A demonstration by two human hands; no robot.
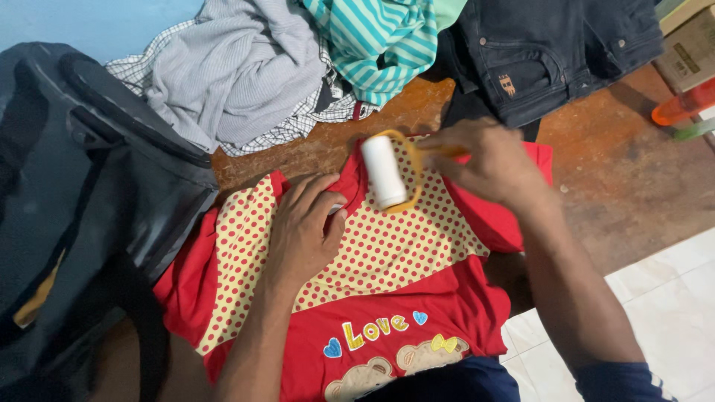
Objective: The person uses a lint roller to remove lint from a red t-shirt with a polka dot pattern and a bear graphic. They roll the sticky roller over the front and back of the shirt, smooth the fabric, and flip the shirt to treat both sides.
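right hand [488,160] has its grip clenched on the orange handle of a lint roller [386,172], the white roll lying on the neckline of a red shirt [417,313]. left hand [305,227] is flat, grip released, palm and fingers pressing the shirt's dotted yoke just left of the roller, fingertips almost at the collar. the shirt is spread face up on the brown counter [618,171], its yellow panel with red dots across the chest, hearts and cartoon figures on the red part below. the near hem runs off toward the person's lap, where a dark blue garment shows. left of the shirt a big black bag [82,201] slumps, touching the sleeve. beyond the roller, well apart from both hands, a heap of clothes: a grey striped shirt [238,67] over a checked one, a teal striped top [380,41], dark jeans [544,52] at the far right. an orange object [681,104] sits at the right edge, blurred. white floor tiles [663,298] show lower right.
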